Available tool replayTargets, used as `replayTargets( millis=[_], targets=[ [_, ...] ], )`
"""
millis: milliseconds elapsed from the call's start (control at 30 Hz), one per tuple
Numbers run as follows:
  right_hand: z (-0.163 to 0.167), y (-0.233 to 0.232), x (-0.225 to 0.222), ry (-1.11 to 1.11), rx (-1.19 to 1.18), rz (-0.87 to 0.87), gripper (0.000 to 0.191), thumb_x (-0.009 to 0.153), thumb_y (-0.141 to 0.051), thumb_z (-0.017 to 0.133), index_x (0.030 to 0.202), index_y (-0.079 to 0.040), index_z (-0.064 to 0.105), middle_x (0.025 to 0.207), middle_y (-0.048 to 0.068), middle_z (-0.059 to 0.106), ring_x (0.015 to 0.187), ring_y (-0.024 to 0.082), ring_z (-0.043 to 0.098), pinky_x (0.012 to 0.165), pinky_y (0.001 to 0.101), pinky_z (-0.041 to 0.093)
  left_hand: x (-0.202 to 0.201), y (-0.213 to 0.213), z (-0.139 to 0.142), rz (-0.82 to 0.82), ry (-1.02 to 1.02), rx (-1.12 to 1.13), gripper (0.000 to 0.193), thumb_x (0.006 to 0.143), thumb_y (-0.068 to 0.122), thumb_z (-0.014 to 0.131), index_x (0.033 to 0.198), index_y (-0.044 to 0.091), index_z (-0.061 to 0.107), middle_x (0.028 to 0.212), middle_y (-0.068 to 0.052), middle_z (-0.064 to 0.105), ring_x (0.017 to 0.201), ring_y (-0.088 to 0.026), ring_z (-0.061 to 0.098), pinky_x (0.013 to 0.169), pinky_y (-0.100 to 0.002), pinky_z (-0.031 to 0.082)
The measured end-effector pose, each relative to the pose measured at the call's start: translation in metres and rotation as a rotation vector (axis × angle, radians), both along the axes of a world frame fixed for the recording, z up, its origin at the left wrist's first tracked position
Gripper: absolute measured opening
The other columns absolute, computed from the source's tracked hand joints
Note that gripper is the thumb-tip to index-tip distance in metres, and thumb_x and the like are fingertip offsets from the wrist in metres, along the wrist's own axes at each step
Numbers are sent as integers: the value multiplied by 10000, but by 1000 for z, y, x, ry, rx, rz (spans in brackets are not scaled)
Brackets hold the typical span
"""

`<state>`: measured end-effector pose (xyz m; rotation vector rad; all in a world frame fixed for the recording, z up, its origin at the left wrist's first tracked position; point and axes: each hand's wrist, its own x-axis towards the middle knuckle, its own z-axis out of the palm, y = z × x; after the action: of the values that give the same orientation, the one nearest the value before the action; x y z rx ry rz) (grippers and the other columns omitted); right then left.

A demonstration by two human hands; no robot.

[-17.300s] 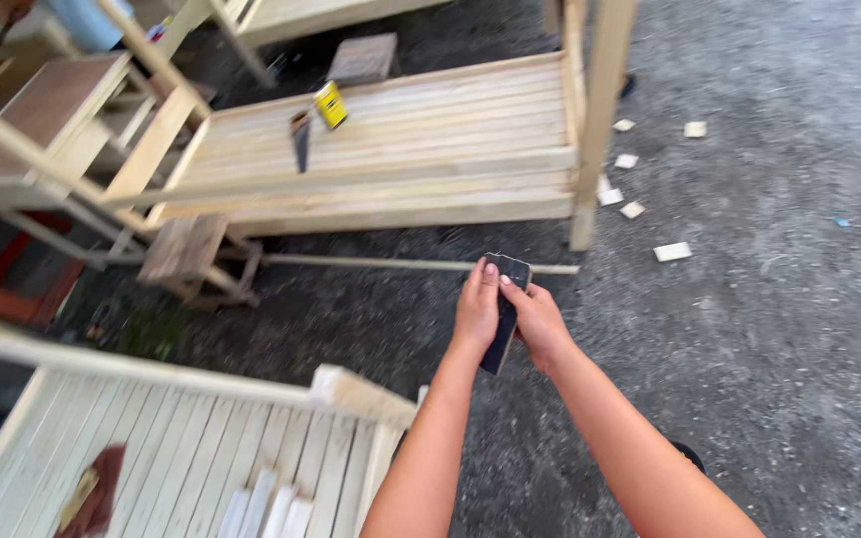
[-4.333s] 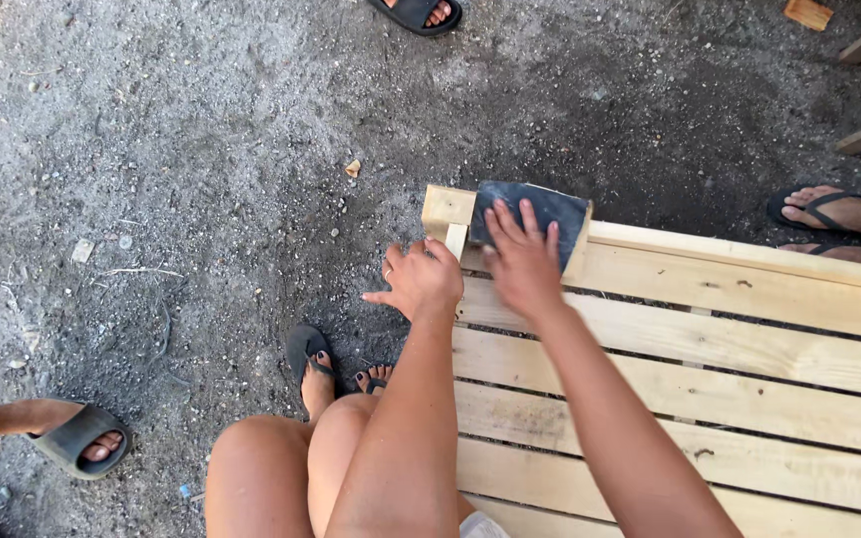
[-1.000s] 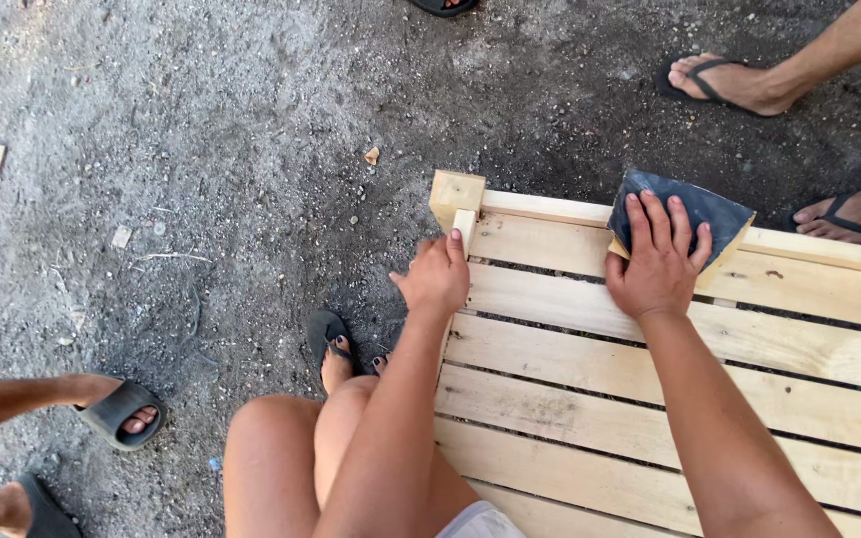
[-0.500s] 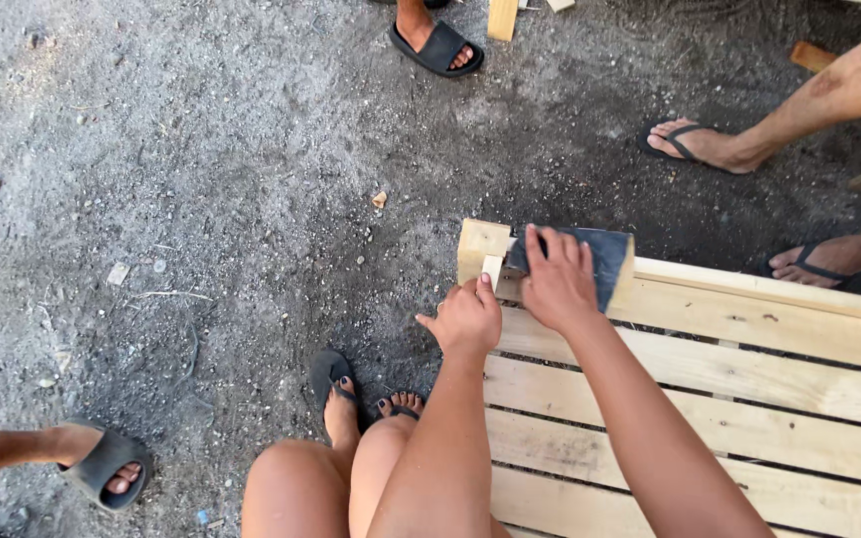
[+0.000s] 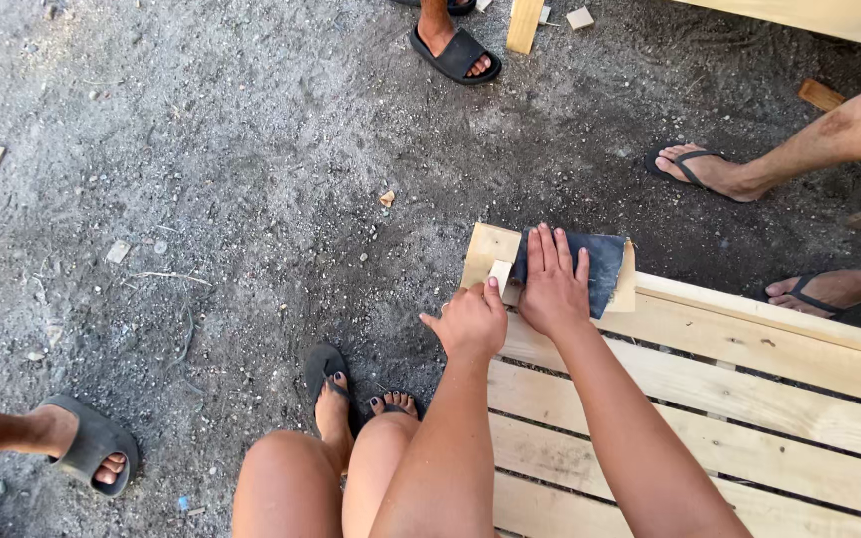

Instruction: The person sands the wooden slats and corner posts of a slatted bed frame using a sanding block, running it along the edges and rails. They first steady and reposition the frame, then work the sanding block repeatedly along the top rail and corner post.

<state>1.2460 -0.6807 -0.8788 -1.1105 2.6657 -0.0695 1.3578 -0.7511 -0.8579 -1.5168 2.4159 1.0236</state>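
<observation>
Head view, looking down at a slatted wooden frame (image 5: 749,399) lying on grey gravel ground (image 5: 201,199).

Right hand (image 5: 553,289): flat, palm down, fingers (image 5: 548,249) stretched out and close together, pressing a dark sheet of sandpaper (image 5: 600,264) onto the frame's top corner. The sandpaper lies over the end of the top board, partly covered by the hand, its far edge reaching the board's outer edge.

Left hand (image 5: 468,321): just beside the right hand, touching the frame at the same corner. Fingers curled inward, thumb sticking out to the left; fingertips rest by a small pale wooden block (image 5: 499,276) at the corner. Cannot tell whether the fingers actually grip anything.

The person's own bare knees and feet in dark sandals (image 5: 326,369) are below, left of the frame.

Other people's feet nearby: a black slide sandal (image 5: 455,52) at top, a foot in a flip-flop (image 5: 695,169) at upper right, a grey sandal (image 5: 92,443) at lower left. Wood scraps (image 5: 525,22) lie at top.
</observation>
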Motion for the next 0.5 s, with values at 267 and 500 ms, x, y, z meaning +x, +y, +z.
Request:
replayTargets(
  millis=[267,500],
  targets=[
    [78,43,-6,-263,-106,-115,551,971,-329,566,1476,-127,472,1547,82,431,1415,261,410,1123,412,361,-1,-2,7,10,-7,3,558,1037,486,279,1214,175,707,1253,-133,673,1221,-395,612,1124,-816,145],
    [90,6,-4,167,-511,112,499,916,-247,628,1403,-142,654,1500,69,611,1332,263,627,1075,349,521,-1,-3,10,18,-7,30,548,1036,479,275,1204,193,712,1245,-126,673,1232,-376,607,1140,-801,136]
  ],
)
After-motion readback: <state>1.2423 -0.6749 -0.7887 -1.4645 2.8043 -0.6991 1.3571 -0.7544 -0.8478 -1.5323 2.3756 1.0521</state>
